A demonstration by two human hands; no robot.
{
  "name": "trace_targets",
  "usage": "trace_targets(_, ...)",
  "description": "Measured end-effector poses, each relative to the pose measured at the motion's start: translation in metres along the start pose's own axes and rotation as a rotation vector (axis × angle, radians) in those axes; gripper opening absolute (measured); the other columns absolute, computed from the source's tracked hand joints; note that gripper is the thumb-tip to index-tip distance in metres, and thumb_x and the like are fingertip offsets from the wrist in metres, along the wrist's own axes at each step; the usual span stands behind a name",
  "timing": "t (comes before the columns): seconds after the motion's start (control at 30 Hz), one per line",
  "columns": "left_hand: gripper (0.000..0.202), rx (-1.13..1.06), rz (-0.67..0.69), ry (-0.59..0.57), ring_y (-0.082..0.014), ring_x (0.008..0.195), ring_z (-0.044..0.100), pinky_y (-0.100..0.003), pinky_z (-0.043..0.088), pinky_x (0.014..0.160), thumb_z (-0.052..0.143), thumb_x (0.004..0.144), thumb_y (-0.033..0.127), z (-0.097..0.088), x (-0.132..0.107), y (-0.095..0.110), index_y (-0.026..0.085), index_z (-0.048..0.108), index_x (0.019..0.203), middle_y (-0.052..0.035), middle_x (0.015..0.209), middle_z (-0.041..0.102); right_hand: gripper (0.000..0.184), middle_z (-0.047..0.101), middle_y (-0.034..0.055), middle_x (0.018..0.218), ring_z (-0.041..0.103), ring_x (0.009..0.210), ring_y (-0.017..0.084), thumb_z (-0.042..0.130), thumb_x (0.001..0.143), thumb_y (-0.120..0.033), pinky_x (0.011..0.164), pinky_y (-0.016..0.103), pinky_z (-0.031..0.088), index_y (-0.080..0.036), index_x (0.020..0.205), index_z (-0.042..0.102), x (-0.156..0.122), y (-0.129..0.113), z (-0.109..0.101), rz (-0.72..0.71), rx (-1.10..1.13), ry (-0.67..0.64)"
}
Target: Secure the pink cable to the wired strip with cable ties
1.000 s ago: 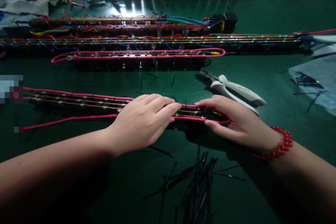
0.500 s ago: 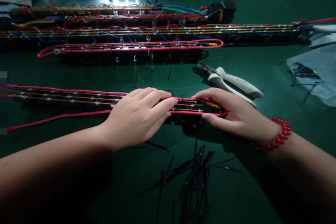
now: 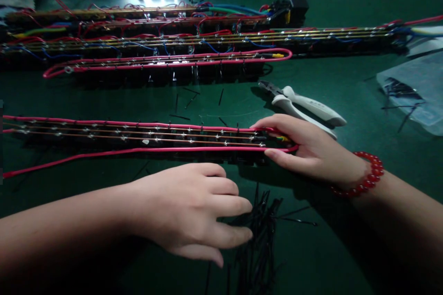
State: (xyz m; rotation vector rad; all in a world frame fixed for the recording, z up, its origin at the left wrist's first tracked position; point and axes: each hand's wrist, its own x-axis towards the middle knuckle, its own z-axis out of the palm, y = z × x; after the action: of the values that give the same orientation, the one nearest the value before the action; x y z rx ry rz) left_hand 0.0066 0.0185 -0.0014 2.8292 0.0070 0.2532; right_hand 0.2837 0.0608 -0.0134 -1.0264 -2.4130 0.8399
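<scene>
A long strip assembly (image 3: 188,136) with copper-coloured rods and shiny joints lies across the green table. Red cable (image 3: 166,150) runs along both its long sides and bends round its right end; small black ties sit along the far run. My right hand (image 3: 297,143) grips the bend of this cable between thumb and fingers at the strip's right end. Nearer to me, my left hand (image 3: 194,207) is apart from the strip, fingers spread and holding nothing. Its fingertips reach the left edge of a loose pile of black cable ties (image 3: 259,235).
White-handled cutting pliers (image 3: 311,106) lie beyond my right hand. Further back are a similar strip looped with red cable (image 3: 166,65) and several wired strips (image 3: 207,39). A clear plastic bag (image 3: 418,87) with black ties lies at right. Scattered ties dot the green tabletop (image 3: 328,64).
My left hand has left the strip and moved toward me, its fingers spreading near the pile of cable ties. My right hand still grips the cable bend.
</scene>
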Motion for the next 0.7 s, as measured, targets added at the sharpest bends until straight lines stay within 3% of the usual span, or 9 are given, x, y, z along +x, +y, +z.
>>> trace_targets(0.2, 0.022, 0.282, -0.085, 0.096, -0.0167, 0.086, 0.067, -0.033, 0.055, 0.074, 0.050, 0.100, 0.013, 0.001, 0.000, -0.008, 0.017, 0.070, 0.110, -0.0053, 0.104, 0.074, 0.036, 0.072, 0.0088, 0.113, 0.070, 0.097, 0.025, 0.059, 0.090, -0.039, 0.079, 0.037, 0.058, -0.020, 0.121, 0.061, 0.001, 0.001, 0.000, -0.022, -0.026, 0.012)
trace_targets(0.43, 0.022, 0.303, -0.094, 0.138, -0.0148, 0.078, 0.067, -0.031, 0.055, 0.071, 0.051, 0.099, 0.012, 0.001, 0.000, -0.010, 0.019, 0.070, 0.090, -0.0038, 0.092, 0.074, 0.035, 0.072, 0.0084, 0.112, 0.071, 0.096, 0.024, 0.060, 0.090, -0.039, 0.077, 0.037, 0.059, -0.022, 0.120, 0.061, 0.001, 0.000, 0.000, -0.011, -0.022, 0.012)
trace_targets(0.7, 0.025, 0.218, -0.090, 0.180, -0.0150, 0.081, 0.068, -0.030, 0.056, 0.076, 0.047, 0.101, 0.012, -0.003, 0.000, -0.011, 0.018, 0.069, 0.092, -0.0035, 0.091, 0.075, 0.036, 0.072, 0.0086, 0.110, 0.071, 0.094, 0.024, 0.061, 0.089, -0.039, 0.076, 0.036, 0.059, -0.018, 0.120, 0.062, 0.002, 0.000, 0.000, -0.010, -0.007, 0.013)
